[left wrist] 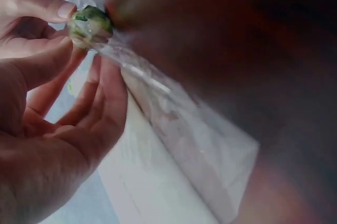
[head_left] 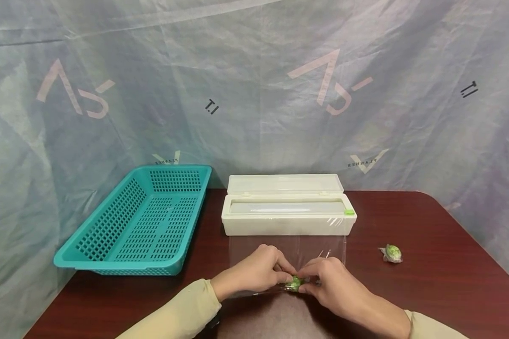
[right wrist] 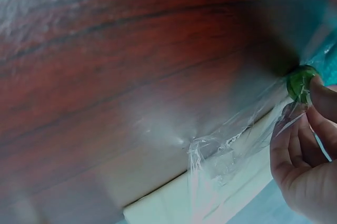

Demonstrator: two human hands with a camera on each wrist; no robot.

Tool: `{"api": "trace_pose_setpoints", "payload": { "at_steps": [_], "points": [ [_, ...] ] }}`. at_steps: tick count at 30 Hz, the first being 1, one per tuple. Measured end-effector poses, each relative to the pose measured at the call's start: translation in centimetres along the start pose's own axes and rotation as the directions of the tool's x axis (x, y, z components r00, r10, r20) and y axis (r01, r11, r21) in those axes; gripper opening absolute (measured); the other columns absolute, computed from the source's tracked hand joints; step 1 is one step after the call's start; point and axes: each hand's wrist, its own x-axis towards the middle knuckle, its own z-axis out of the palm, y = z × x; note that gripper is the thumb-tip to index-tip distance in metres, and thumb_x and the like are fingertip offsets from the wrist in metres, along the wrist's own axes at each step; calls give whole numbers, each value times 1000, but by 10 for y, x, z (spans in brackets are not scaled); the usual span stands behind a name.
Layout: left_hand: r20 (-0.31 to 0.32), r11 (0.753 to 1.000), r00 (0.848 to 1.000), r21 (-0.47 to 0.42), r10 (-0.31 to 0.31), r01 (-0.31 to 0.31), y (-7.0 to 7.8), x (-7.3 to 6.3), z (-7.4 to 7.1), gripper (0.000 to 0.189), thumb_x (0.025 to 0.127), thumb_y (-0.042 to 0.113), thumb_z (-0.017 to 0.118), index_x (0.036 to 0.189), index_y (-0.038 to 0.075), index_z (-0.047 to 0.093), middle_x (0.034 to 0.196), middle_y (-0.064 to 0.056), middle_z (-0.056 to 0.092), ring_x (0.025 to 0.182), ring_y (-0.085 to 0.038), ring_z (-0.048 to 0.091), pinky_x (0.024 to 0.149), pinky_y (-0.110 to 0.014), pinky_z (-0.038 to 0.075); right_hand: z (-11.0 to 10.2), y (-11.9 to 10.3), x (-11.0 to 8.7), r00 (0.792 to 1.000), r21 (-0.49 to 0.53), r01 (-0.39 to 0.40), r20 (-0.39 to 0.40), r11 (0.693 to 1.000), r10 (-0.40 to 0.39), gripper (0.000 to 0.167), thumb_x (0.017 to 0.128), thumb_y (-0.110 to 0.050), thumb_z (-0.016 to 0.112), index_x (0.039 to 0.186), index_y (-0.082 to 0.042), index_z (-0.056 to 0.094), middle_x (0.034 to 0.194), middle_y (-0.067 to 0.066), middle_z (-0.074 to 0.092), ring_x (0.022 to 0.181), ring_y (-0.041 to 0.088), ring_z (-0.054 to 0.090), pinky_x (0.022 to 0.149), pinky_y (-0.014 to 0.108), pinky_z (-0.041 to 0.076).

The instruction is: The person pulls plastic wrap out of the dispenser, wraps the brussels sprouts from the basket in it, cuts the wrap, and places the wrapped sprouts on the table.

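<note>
A small round green vegetable [head_left: 294, 284], like a Brussels sprout, is held low over the table between both hands, with plastic wrap [head_left: 280, 245] around it. From the left, my left hand [head_left: 258, 269] pinches it with thumb and fingertips. My right hand [head_left: 335, 287] grips its other side. In the left wrist view the vegetable [left wrist: 90, 27] shows dark green and pale through the film, and a loose flap of wrap [left wrist: 210, 155] trails off. The right wrist view has crumpled wrap [right wrist: 216, 155] stretching away from the fingers. Behind the hands, the sheet runs to a white wrap dispenser [head_left: 288, 228].
The dispenser's lid [head_left: 284, 183] stands raised, with a green slider [head_left: 349, 212] at its right end. A teal plastic basket [head_left: 191, 235] sits at the left. Another wrapped green vegetable [head_left: 393, 253] lies at the right on the dark red table [head_left: 441, 282]. A grey printed sheet [head_left: 254, 70] hangs behind.
</note>
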Motion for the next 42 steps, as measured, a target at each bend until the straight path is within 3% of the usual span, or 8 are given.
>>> {"api": "trace_pose_setpoints", "payload": {
  "at_steps": [4,7,9,14,19,32,42],
  "points": [
    [-90,1000,996,29,8,-5,5,-6,-4,18,95,5,77,111,7,83,98,4,72,77,4,60,68,-16,51,-1,2,3,1000,13,-8,13,1000,8,18,82,-4,89,97,-13,83,94,-9,77,88,6,70,72,28,59],
    [-186,996,982,86,32,-17,15,-14,-4,14,92,2,78,103,7,83,90,7,67,76,3,60,68,-16,50,-3,2,4,999,32,-30,23,999,30,18,83,-3,89,96,-14,83,93,-11,76,86,5,69,71,28,59],
    [-215,989,974,144,64,-34,23,-22,-2,11,90,2,79,98,9,83,86,10,65,77,4,59,68,-14,49,-4,2,4,999,50,-43,29,998,42,18,83,-3,88,96,-15,84,92,-12,76,86,5,69,70,28,59],
    [-192,966,973,250,124,-73,32,-35,9,11,90,5,83,97,13,84,89,11,66,82,4,59,72,-11,47,-6,5,6,997,86,-68,43,994,65,16,85,-4,87,95,-16,84,91,-13,76,87,7,71,71,30,59],
    [-184,945,975,322,126,-61,30,-33,16,16,88,8,86,103,16,85,93,9,67,85,2,61,74,-12,49,-9,9,10,996,101,-74,65,992,68,10,86,-11,88,96,-14,85,89,-12,77,86,7,71,72,31,59],
    [-204,941,975,339,91,-17,21,-17,24,24,84,7,89,107,12,84,90,8,65,83,1,61,71,-16,50,-13,20,18,981,157,-129,164,979,103,9,92,-9,82,101,-7,84,91,-7,78,79,0,61,66,26,55],
    [-201,951,977,309,77,-12,15,-8,22,23,84,7,89,107,11,85,86,7,65,83,-1,63,72,-15,50,-13,23,20,982,120,-131,154,984,112,13,96,-14,79,106,-6,83,101,-3,79,94,8,69,76,31,58]
  ]
}}
